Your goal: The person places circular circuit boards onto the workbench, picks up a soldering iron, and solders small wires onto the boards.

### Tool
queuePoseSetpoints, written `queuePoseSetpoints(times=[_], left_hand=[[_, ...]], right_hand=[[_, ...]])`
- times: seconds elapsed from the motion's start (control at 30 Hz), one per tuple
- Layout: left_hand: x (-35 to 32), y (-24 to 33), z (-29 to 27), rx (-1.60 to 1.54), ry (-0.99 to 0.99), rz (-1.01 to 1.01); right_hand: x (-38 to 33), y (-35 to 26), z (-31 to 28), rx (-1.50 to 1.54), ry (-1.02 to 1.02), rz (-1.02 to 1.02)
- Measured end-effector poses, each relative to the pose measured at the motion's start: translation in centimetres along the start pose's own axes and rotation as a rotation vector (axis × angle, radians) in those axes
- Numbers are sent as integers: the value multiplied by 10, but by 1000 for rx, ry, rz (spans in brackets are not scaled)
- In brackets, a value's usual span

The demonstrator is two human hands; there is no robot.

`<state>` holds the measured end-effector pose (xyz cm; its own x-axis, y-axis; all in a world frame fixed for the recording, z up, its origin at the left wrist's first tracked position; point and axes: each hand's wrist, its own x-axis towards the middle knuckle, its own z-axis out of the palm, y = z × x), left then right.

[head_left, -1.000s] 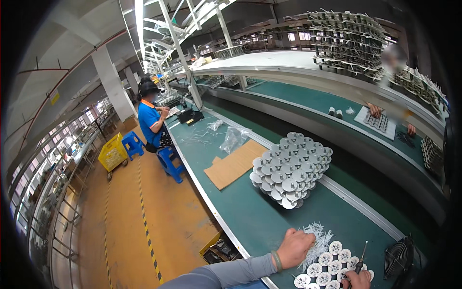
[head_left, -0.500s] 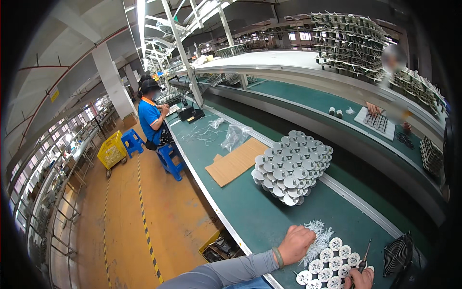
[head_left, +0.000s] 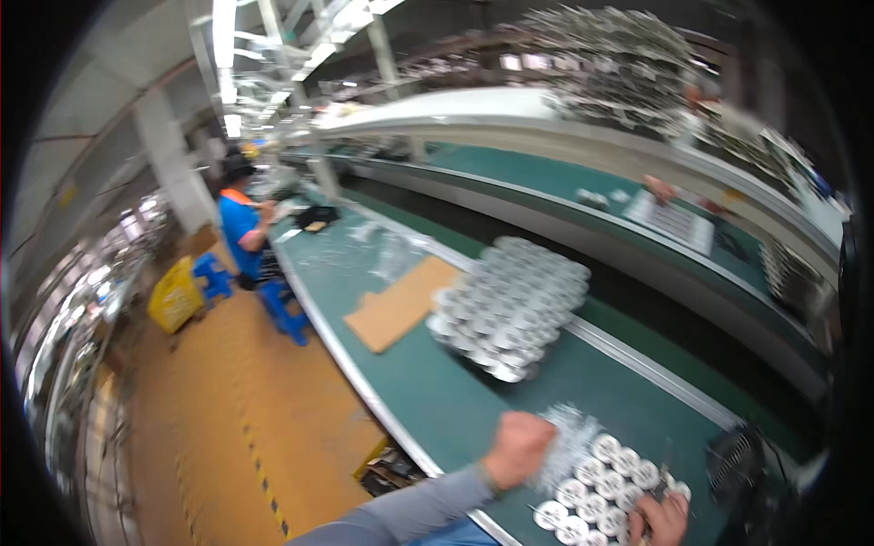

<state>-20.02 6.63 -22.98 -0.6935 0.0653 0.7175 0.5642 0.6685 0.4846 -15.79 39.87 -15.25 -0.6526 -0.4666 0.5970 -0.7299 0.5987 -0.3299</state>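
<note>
Round white boards (head_left: 594, 507) in rows on the counter (head_left: 437, 391), partly covered by the right grip (head_left: 663, 519), clamped on a blurred dark tool (head_left: 659, 489). Left grip (head_left: 521, 449) curled beside an intervening heap of pale wires (head_left: 568, 441); cannot tell, through blur, whether clamped on any. Black fan (head_left: 734, 460) near right grip; stacked grey discs (head_left: 510, 305) and cardboard (head_left: 401, 305) beyond.

Now showing round white discs (head_left: 592, 471) flecked dark, thin whitish strands (head_left: 569, 439), green tabletop (head_left: 437, 400), tan cardboard sheet (head_left: 401, 305), yellow-and-black striped floor tape (head_left: 258, 466)!
</note>
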Motion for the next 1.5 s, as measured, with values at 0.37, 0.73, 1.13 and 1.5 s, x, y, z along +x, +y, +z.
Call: queuePoseSetpoints(times=[0.37, 0.73, 1.13, 1.5], left_hand=[[27, 38, -30, -281, -19, -517], [49, 122, 6, -779, -623, -453], [57, 120, 26, -900, -778, -782], [58, 115, 36, -1089, -804, -874]], right_hand=[[3, 7, 5, 205, 76, 133], [6, -10, 6, 531, 95, 325], [2, 0, 15, 569, 177, 397], [-3, -4, 24, 532, 232, 487]])
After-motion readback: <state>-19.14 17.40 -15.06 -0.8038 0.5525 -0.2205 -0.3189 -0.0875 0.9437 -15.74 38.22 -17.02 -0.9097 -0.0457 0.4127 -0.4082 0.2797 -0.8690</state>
